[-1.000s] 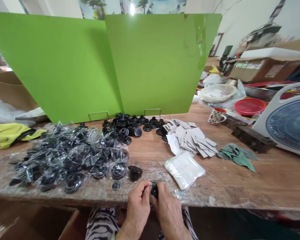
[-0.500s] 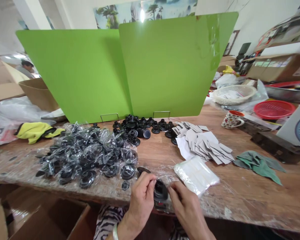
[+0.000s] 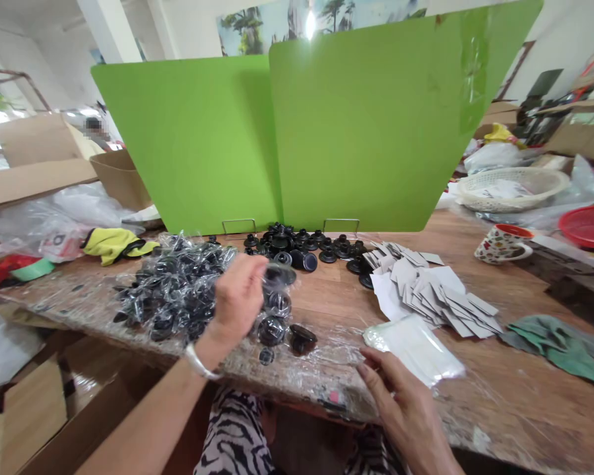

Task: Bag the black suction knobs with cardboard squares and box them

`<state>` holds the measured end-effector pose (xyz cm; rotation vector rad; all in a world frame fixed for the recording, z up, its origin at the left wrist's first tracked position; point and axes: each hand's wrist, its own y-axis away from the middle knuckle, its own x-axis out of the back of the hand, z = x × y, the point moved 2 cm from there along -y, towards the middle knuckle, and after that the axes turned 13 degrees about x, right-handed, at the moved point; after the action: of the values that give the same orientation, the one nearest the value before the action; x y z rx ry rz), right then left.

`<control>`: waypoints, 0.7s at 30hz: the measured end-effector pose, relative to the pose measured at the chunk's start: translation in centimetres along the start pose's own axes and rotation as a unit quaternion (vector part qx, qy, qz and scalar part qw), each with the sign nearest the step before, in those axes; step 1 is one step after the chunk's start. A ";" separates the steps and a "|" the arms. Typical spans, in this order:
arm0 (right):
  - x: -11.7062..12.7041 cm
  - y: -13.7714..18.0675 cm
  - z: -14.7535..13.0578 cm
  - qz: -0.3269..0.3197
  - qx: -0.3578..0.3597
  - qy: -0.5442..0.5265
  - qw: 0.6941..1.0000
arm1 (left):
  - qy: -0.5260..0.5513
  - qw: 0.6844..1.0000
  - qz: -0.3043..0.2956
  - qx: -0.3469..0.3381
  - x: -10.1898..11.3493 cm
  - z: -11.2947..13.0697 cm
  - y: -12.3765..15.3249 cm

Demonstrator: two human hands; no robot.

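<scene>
Head view showed one left hand [image 3: 237, 290] raised over the surface [image 3: 327, 303], wrist bent, its fingers [image 3: 255, 267] pinching one bagged black part [image 3: 278, 276] at the right edge of the heap of bagged parts [image 3: 178, 290], which were too many to count. One bare black part [image 3: 302, 337] and one small disc [image 3: 266, 356] lay just below it. One right hand [image 3: 400, 406] lay low at the near edge, palm down, fingers loosely stretched and holding nothing, their tips just beside one stack of clear bags [image 3: 416, 346]. Two green boards [image 3: 366, 132] stood behind. One mug [image 3: 502, 243] stood beyond the scattered grey cards [image 3: 435, 290].
</scene>
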<state>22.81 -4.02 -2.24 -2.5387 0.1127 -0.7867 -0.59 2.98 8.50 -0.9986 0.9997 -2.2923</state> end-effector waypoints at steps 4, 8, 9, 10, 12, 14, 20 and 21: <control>2.9 0.1 4.0 0.054 -0.025 0.179 0.982 | -0.181 0.983 0.038 -0.014 2.2 -4.2 -0.8; 4.2 -0.1 6.8 -0.002 -0.063 0.293 0.954 | -0.342 0.933 -0.101 0.046 1.2 -8.8 2.2; 4.3 -0.3 6.9 -0.022 -0.070 0.310 0.948 | -0.360 0.923 -0.119 0.060 0.9 -9.5 3.0; 4.3 -0.6 7.0 -0.039 -0.078 0.324 0.942 | -0.363 0.920 -0.129 0.072 0.7 -10.0 3.7; 4.3 -1.3 6.7 -0.058 -0.098 0.343 0.932 | -0.335 0.929 -0.131 0.088 0.6 -10.5 4.6; 4.2 -2.1 6.4 -0.082 -0.121 0.359 0.922 | -0.276 0.947 -0.123 0.108 0.9 -10.7 4.9; 3.1 -3.8 7.0 -0.126 -0.159 0.384 0.901 | 0.003 0.892 -0.206 0.401 1.2 -14.2 6.5; 3.0 -3.9 7.2 -0.124 -0.161 0.388 0.899 | 0.043 0.870 -0.214 0.443 1.0 -14.6 7.0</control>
<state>29.03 1.78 -4.06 -2.3831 0.1884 -1.9972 -11.61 4.28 -3.37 -0.7359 -0.3440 -2.6996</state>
